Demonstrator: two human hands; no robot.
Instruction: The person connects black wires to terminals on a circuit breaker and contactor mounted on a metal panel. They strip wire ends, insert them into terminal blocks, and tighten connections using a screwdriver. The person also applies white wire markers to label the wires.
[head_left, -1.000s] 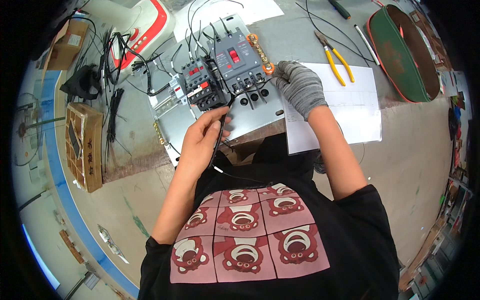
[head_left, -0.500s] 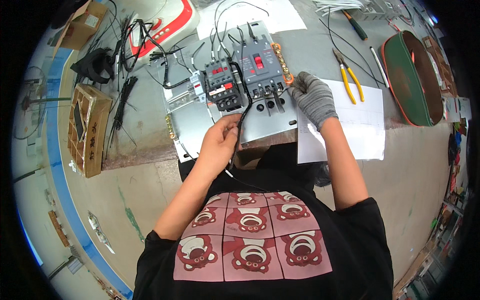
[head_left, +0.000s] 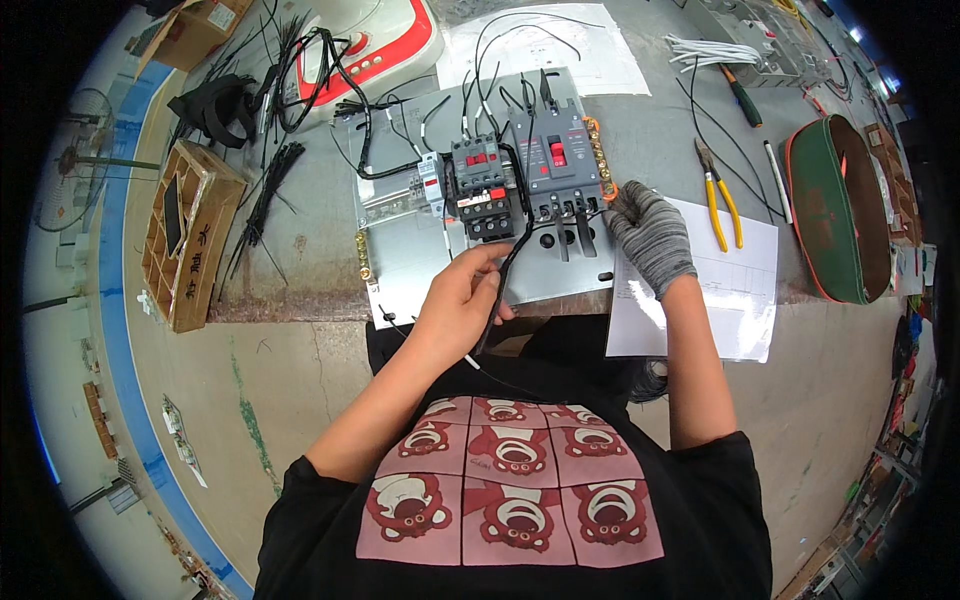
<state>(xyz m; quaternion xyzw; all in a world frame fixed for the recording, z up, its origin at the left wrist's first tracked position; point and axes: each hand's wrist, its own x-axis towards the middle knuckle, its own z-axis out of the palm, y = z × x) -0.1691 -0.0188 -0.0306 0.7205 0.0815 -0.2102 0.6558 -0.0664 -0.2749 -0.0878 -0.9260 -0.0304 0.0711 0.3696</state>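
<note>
A grey metal mounting plate [head_left: 425, 285] lies at the table's near edge. On it sit a circuit breaker [head_left: 545, 150] with a red switch, a contactor [head_left: 482, 190] and a small light-grey module [head_left: 431, 180]. My bare left hand [head_left: 465, 298] is closed around a bundle of black wires [head_left: 519, 232] below the contactor; the bundle runs up between contactor and breaker. My right hand [head_left: 650, 235], in a grey knit glove, has its fingers curled at the breaker's lower right corner, beside a brass terminal strip [head_left: 601, 160]. What its fingertips pinch is hidden.
Printed sheets [head_left: 700, 300] lie under and beside my right hand, with yellow-handled pliers [head_left: 722, 205] on them. Farther right stands a green pouch [head_left: 835, 210]. Black cable ties [head_left: 265, 205] and a compartmented wooden box [head_left: 190, 240] are at left. A red-and-white machine [head_left: 375, 60] stands behind.
The whole view has shifted, so the bench things appear lower and farther right. Both hands stay at nearly the same spots on the plate, the left still around the wires.
</note>
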